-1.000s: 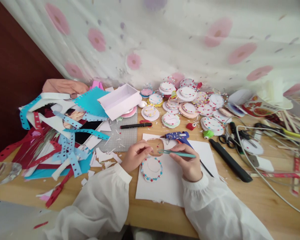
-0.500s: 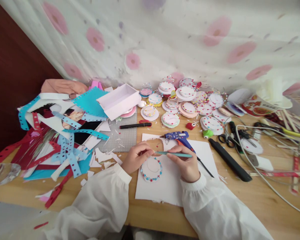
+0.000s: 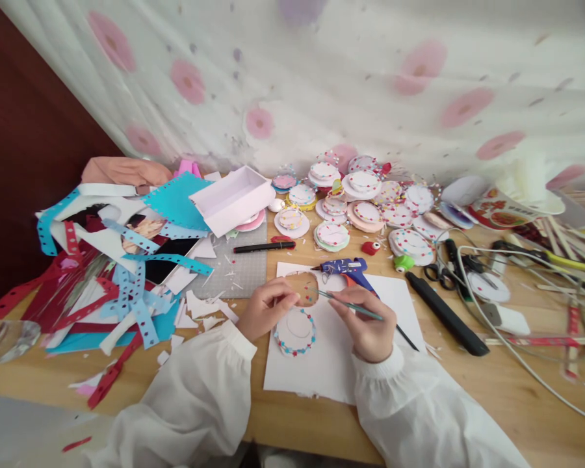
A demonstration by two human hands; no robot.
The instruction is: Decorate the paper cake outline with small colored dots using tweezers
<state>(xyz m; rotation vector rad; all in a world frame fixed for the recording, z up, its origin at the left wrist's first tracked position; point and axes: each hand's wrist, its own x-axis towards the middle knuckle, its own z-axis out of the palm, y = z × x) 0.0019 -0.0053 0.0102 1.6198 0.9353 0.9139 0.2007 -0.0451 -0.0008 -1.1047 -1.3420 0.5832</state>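
Our hands at work over the sheet (image 3: pixel 331 374), w/ tweezers.

Our R hand (image 3: pixel 371 323) was clamped on the tweezers (image 3: pixel 361 309), tips over the sheet's upper part. Our L hand (image 3: pixel 267 310) had thumb & finger together at the sheet's L edge; couldn't tell what, if anything, was btwn. The bead ring (image 3: pixel 296 353) lay on the sheet, L side, nr our L hand. Glue gun (image 3: pixel 344 266) sat at the sheet's far edge, pen (image 3: pixel 264 247) beyond its far-L corner, scraps (image 3: pixel 201 305) to its L.
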